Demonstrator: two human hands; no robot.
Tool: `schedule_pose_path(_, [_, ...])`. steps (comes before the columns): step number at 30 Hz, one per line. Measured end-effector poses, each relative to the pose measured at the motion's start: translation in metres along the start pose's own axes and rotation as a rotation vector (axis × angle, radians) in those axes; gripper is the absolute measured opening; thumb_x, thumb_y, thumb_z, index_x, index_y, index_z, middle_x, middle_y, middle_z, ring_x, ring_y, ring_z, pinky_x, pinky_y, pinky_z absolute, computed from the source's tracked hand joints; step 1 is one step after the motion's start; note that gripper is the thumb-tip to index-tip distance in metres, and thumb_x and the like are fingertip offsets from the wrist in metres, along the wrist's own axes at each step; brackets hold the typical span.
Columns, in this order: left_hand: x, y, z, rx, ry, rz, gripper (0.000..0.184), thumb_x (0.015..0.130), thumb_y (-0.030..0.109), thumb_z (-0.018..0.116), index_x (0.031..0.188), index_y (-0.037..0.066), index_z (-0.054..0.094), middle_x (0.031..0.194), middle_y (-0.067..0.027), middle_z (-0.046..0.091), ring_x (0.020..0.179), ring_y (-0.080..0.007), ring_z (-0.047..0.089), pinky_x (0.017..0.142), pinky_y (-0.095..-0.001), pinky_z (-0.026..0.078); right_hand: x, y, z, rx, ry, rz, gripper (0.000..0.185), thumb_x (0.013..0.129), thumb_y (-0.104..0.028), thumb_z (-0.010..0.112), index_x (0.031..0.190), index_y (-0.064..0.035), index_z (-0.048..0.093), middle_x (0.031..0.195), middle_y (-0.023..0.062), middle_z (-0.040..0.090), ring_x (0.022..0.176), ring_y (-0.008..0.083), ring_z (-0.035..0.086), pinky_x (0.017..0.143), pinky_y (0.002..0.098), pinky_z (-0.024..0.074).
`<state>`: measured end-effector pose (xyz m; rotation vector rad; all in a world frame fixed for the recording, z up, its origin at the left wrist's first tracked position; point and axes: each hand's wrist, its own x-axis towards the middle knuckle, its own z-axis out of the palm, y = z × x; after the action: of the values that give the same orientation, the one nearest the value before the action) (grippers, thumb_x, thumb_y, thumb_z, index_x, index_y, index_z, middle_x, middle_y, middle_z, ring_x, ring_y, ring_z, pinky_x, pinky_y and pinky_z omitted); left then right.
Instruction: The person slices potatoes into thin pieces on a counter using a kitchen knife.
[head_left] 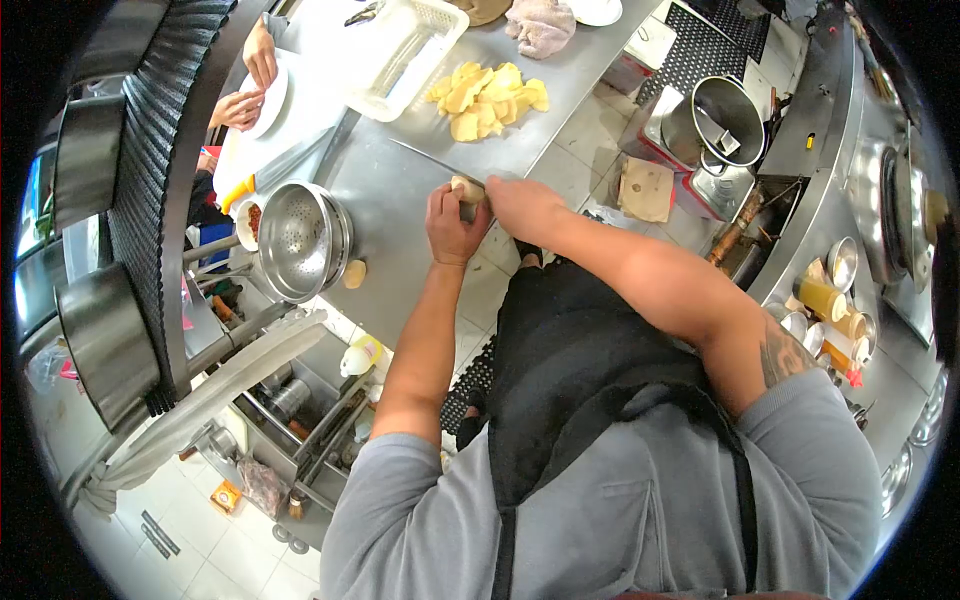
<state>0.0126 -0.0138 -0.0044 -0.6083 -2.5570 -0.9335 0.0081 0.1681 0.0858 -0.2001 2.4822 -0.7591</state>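
Note:
Near the front edge of the steel table, my left hand (457, 232) is closed around a pale potato (467, 190). My right hand (522, 208) grips a knife (425, 157) at its handle end, right beside the potato. Its long thin blade points away to the upper left, and the handle is hidden in my fist. Beyond the blade lies a heap of yellow potato slices (487, 100). To the left, a steel colander (300, 240) stands at the table's edge, and a single potato piece (354, 274) lies close by it.
A white plastic basket (410, 60) and a raw chicken (540, 28) are at the far end of the steel table (385, 185). Another person's hands (250, 100) touch a white plate (275, 105) at upper left. A large pot (728, 120) stands to the right.

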Motion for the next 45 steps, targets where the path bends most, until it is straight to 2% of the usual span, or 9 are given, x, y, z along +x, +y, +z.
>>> schedule_pose_path(6, [-0.008,-0.003,0.006,0.008,0.011,-0.031,0.047,0.077,0.019,0.08,0.116,0.005,0.059,0.113,-0.02,0.062,0.102,-0.0409,0.061,0.085,-0.0487,0.053,-0.035,0.016,0.004,0.004,-0.011,0.032,0.018,0.095,-0.01,0.049,0.109,-0.0005,0.055,0.099,0.0244,0.071,0.097,0.0431,0.07,0.081,0.0539,0.055])
schedule_pose_path(14, [-0.005,0.0,0.004,0.017,0.006,-0.038,0.049,0.077,0.018,0.079,0.118,0.001,0.058,0.114,-0.0224,0.06,0.104,-0.0425,0.059,0.088,-0.0509,0.052,-0.004,0.02,0.02,-0.059,-0.001,0.058,0.018,0.095,-0.01,0.05,0.109,-0.0015,0.055,0.099,0.0245,0.071,0.094,0.0427,0.071,0.079,0.0535,0.056])
schedule_pose_path(23, [0.011,0.011,-0.009,0.054,0.042,-0.15,0.051,0.077,0.019,0.077,0.121,0.0,0.059,0.121,-0.0234,0.057,0.116,-0.043,0.052,0.1,-0.0527,0.046,-0.01,0.048,-0.031,-0.195,0.209,0.081,0.021,0.096,-0.017,0.053,0.111,-0.0022,0.056,0.098,0.0244,0.071,0.092,0.043,0.07,0.079,0.0535,0.056])
schedule_pose_path(26, [0.035,0.024,-0.027,0.212,-0.056,-0.006,0.049,0.079,0.02,0.072,0.123,0.002,0.062,0.119,-0.0229,0.059,0.12,-0.0401,0.051,0.099,-0.0537,0.045,-0.023,0.055,-0.04,-0.168,0.274,0.08,0.024,0.097,-0.022,0.055,0.11,-0.0023,0.056,0.098,0.0251,0.07,0.09,0.0444,0.069,0.078,0.0548,0.055])
schedule_pose_path(32, [0.087,0.032,-0.015,0.554,-0.693,0.178,0.023,0.086,0.014,0.062,0.106,0.004,0.069,0.106,-0.0148,0.069,0.105,-0.0316,0.062,0.091,-0.0486,0.045,-0.069,0.098,-0.015,0.017,0.472,0.193,0.029,0.097,-0.03,0.058,0.106,-0.0021,0.055,0.092,0.0266,0.069,0.087,0.0477,0.067,0.076,0.0576,0.0523])
schedule_pose_path(38, [0.104,0.01,0.013,0.509,-0.714,0.203,0.016,0.087,0.012,0.057,0.096,0.004,0.068,0.096,-0.015,0.07,0.101,-0.0318,0.065,0.092,-0.0491,0.047,-0.124,0.127,0.037,0.245,0.687,0.411,0.03,0.098,-0.031,0.061,0.105,-0.0025,0.055,0.087,0.0279,0.068,0.085,0.0502,0.065,0.075,0.0577,0.0509])
schedule_pose_path(41, [0.141,0.018,0.007,0.402,-0.67,0.006,0.027,0.088,0.017,0.063,0.109,0.0,0.066,0.107,-0.0176,0.068,0.105,-0.035,0.064,0.094,-0.0525,0.048,-0.143,0.124,0.056,0.315,0.749,0.528,0.03,0.098,-0.031,0.061,0.104,-0.0025,0.055,0.087,0.0286,0.068,0.086,0.0506,0.065,0.076,0.0579,0.0506])
schedule_pose_path(44, [0.167,0.009,0.019,0.267,-0.48,0.185,0.056,0.087,0.027,0.069,0.134,0.0,0.055,0.133,-0.0239,0.055,0.123,-0.0421,0.053,0.1,-0.0557,0.046,-0.155,0.121,0.075,0.343,0.78,0.634,0.03,0.098,-0.031,0.06,0.103,-0.0022,0.055,0.088,0.0292,0.068,0.087,0.0506,0.065,0.077,0.0582,0.0503])
schedule_pose_path(45, [0.174,0.016,0.021,0.284,-0.577,0.155,0.078,0.087,0.036,0.073,0.153,0.011,0.04,0.15,-0.0235,0.038,0.135,-0.0456,0.04,0.105,-0.0547,0.044,-0.157,0.119,0.079,0.343,0.787,0.665,0.03,0.098,-0.031,0.06,0.102,-0.002,0.055,0.088,0.0293,0.068,0.087,0.0506,0.065,0.077,0.0582,0.0502])
